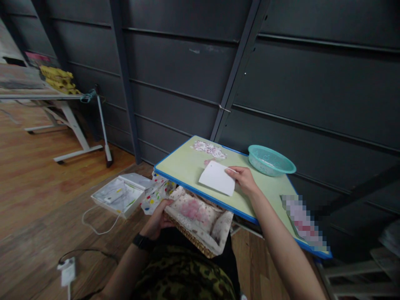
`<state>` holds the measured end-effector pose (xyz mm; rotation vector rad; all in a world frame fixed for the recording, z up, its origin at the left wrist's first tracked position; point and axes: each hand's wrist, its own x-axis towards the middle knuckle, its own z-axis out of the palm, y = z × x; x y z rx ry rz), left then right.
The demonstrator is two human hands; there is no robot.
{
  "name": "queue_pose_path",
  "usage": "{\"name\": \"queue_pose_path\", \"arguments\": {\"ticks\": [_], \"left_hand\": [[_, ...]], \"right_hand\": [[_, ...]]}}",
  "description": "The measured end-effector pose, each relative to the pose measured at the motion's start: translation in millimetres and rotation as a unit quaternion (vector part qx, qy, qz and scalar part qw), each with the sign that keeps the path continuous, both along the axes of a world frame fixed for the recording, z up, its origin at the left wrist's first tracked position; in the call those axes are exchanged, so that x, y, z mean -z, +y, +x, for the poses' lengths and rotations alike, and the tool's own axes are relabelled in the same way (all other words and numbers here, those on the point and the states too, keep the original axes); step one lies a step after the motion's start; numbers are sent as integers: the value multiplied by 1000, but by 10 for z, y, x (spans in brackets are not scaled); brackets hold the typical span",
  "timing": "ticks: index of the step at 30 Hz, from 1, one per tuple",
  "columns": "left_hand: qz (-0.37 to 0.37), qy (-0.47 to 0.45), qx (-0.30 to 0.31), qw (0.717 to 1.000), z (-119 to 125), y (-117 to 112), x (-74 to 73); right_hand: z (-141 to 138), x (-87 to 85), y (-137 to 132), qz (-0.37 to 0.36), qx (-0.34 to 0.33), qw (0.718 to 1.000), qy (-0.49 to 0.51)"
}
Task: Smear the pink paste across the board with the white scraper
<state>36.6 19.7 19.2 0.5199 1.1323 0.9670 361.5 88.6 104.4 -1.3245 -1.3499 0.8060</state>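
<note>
My left hand [160,216] grips the left side of a woven basket [190,235] with a pale, patterned cloth lining. Pinkish bits [195,209] lie inside, too small to name. The basket sits tilted at my lap, partly under the table's near edge. Above the tabletop, my right hand [242,178] pinches the right edge of a white card [218,177]. Behind the card, a spread of small pink and white pieces [209,148] rests on the yellow-green table [178,162].
A turquoise basin [271,160] stands at the table's back right, near a dark panelled wall [178,62]. A blurred-out flat item [304,223] lies at the right end. Leftward on the floor are an open white box [121,193], a colourfully dotted bag [156,193] and a power strip [68,271].
</note>
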Motion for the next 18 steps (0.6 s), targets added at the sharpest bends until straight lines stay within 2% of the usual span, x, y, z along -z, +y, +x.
{"name": "queue_pose_path", "arguments": {"ticks": [3,5,7,10,18], "left_hand": [[-4,5,-5,1000,8,4,2],[-12,10,-9,1000,14,7,-3],[-11,8,-4,1000,14,6,-5],[-2,6,10,1000,6,-1,7],[10,0,6,1000,1,-10,28]], "right_hand": [[191,44,112,76,140,987,19],[328,74,166,131,230,964,-23],[429,103,192,161,280,943,-87],[464,147,197,167,292,927,-165],[325,213,295,188,256,895,-314]]}}
